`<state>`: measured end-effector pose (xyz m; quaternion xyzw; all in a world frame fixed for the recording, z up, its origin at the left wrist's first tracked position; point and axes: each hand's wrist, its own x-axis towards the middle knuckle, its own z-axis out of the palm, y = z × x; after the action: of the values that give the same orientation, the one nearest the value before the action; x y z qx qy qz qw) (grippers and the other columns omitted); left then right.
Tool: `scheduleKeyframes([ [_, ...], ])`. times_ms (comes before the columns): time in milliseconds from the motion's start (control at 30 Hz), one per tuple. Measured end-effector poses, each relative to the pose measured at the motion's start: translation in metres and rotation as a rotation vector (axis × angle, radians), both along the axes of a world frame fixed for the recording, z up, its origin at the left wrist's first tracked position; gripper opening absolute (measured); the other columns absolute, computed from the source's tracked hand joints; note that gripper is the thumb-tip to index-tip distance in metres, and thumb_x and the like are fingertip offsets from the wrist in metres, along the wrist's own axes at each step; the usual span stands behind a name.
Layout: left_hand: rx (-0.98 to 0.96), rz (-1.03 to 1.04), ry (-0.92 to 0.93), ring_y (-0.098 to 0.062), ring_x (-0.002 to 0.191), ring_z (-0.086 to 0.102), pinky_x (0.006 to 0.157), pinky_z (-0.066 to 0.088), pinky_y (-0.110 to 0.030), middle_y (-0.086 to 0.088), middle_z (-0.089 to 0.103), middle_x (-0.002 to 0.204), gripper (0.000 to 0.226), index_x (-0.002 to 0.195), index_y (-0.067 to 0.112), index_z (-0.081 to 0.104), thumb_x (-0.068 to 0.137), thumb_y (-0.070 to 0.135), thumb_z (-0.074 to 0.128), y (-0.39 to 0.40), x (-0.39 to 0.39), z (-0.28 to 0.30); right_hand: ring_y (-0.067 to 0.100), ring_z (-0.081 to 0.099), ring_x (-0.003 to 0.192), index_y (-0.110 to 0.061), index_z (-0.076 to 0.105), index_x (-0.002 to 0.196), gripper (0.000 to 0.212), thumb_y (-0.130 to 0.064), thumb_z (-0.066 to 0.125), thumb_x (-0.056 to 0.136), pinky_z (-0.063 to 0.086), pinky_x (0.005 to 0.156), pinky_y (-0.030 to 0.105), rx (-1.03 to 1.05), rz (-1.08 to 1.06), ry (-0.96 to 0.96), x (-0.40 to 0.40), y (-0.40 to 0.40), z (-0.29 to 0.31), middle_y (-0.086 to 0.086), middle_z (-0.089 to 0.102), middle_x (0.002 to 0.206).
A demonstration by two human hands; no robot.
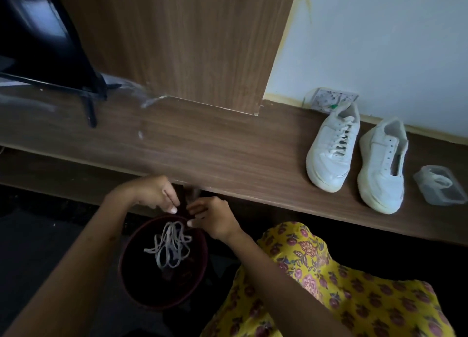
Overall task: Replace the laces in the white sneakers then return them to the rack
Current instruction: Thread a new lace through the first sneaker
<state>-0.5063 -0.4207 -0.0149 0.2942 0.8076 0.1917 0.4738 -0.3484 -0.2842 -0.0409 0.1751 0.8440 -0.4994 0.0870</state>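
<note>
No readable brand or writing anywhere. Left hand (154, 193) and right hand (212, 216), fingers curled, pinching something dark at far rim of dark round bucket (126, 273) holding tangled white lace (171, 244). Two white leather sneakers (354, 154), one laced and one unlaced, near right end of brown wooden shelf (202, 146), beside clear plastic container (442, 184).

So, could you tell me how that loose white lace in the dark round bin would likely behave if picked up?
The tangled white lace lies in limp loops inside the dark round bin, so it is probably floppy and light. Lifted from one point, it would likely dangle and may snag on itself.
</note>
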Motion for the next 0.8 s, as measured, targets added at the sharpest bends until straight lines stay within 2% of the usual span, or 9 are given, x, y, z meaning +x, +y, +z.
scheduleKeyframes([
  [67, 0.143, 0.033, -0.001, -0.024, 0.096, 0.071, 0.093, 0.053, -0.041, -0.006, 0.077, 0.090, 0.035, 0.096, 0.015, 0.076, 0.064, 0.022, 0.084, 0.016, 0.007, 0.004, 0.021, 0.069, 0.093, -0.004, 0.071, 0.112, 0.034, -0.001, 0.076, 0.079, 0.054, 0.084, 0.025, -0.043, -0.070, 0.037, 0.003, 0.014, 0.005, 0.015, 0.072, 0.104],
  [133, 0.288, 0.061, -0.025, -0.025, 0.097, 0.071, 0.093, 0.052, -0.038, -0.010, 0.076, 0.093, 0.026, 0.098, 0.009, 0.076, 0.074, 0.010, 0.083, 0.035, 0.016, 0.010, 0.017, 0.070, 0.085, -0.003, 0.071, 0.109, 0.030, 0.002, 0.074, 0.080, 0.052, 0.079, 0.022, -0.074, -0.136, 0.087, 0.007, 0.030, 0.014, 0.015, 0.073, 0.100],
  [267, 0.511, 0.041, -0.030, -0.009, 0.092, 0.068, 0.088, 0.047, -0.022, -0.003, 0.076, 0.096, 0.015, 0.100, 0.007, 0.075, 0.086, 0.005, 0.071, 0.087, 0.036, 0.031, -0.010, 0.062, 0.065, -0.005, 0.074, 0.101, 0.023, 0.005, 0.072, 0.080, 0.049, 0.071, 0.009, -0.057, -0.255, 0.249, 0.020, 0.068, 0.038, 0.006, 0.075, 0.091],
  [400, 0.665, 0.061, -0.015, -0.004, 0.089, 0.067, 0.083, 0.047, -0.015, 0.001, 0.076, 0.092, 0.012, 0.096, 0.012, 0.076, 0.087, 0.006, 0.071, 0.145, 0.060, 0.043, -0.003, 0.068, 0.077, -0.014, 0.076, 0.095, 0.019, 0.000, 0.070, 0.083, 0.052, 0.076, 0.014, 0.040, -0.403, 0.410, 0.044, 0.116, 0.060, -0.008, 0.075, 0.089],
  [500, 0.752, 0.110, 0.033, -0.005, 0.091, 0.067, 0.084, 0.048, -0.015, -0.006, 0.074, 0.102, 0.020, 0.105, 0.008, 0.073, 0.086, 0.004, 0.071, 0.194, 0.084, 0.042, 0.001, 0.069, 0.084, -0.017, 0.075, 0.094, 0.020, 0.000, 0.066, 0.087, 0.053, 0.080, 0.017, 0.104, -0.539, 0.491, 0.070, 0.155, 0.069, -0.008, 0.075, 0.090],
  [600, 0.786, 0.134, 0.090, -0.007, 0.104, 0.062, 0.083, 0.041, -0.005, -0.003, 0.068, 0.118, 0.032, 0.119, 0.013, 0.068, 0.087, 0.008, 0.070, 0.243, 0.117, 0.036, 0.004, 0.065, 0.086, -0.016, 0.073, 0.097, 0.019, -0.002, 0.064, 0.088, 0.051, 0.080, 0.019, 0.354, -0.732, 0.551, 0.101, 0.197, 0.070, -0.005, 0.070, 0.094],
  [700, 0.779, 0.153, 0.223, -0.017, 0.126, 0.047, 0.094, 0.031, -0.009, -0.006, 0.050, 0.136, 0.051, 0.133, 0.023, 0.057, 0.085, 0.020, 0.074, 0.289, 0.151, 0.023, 0.021, 0.058, 0.104, -0.016, 0.070, 0.107, 0.022, -0.007, 0.064, 0.087, 0.041, 0.088, 0.021, 0.557, -0.894, 0.468, 0.131, 0.236, 0.063, 0.002, 0.061, 0.110],
  [733, 0.744, 0.143, 0.282, -0.022, 0.134, 0.039, 0.102, 0.028, -0.015, -0.009, 0.042, 0.143, 0.058, 0.138, 0.028, 0.052, 0.084, 0.029, 0.075, 0.303, 0.160, 0.017, 0.028, 0.052, 0.113, -0.018, 0.067, 0.113, 0.028, -0.013, 0.067, 0.086, 0.038, 0.092, 0.023, 0.617, -0.942, 0.392, 0.139, 0.249, 0.059, 0.005, 0.057, 0.119],
  [800, 0.601, 0.117, 0.432, -0.033, 0.144, 0.022, 0.116, 0.023, -0.037, -0.015, 0.019, 0.157, 0.073, 0.145, 0.042, 0.038, 0.080, 0.052, 0.071, 0.329, 0.176, 0.004, 0.038, 0.037, 0.127, -0.023, 0.055, 0.132, 0.053, -0.029, 0.071, 0.082, 0.037, 0.104, 0.040, 0.687, -1.003, 0.179, 0.153, 0.272, 0.049, 0.011, 0.043, 0.140],
])
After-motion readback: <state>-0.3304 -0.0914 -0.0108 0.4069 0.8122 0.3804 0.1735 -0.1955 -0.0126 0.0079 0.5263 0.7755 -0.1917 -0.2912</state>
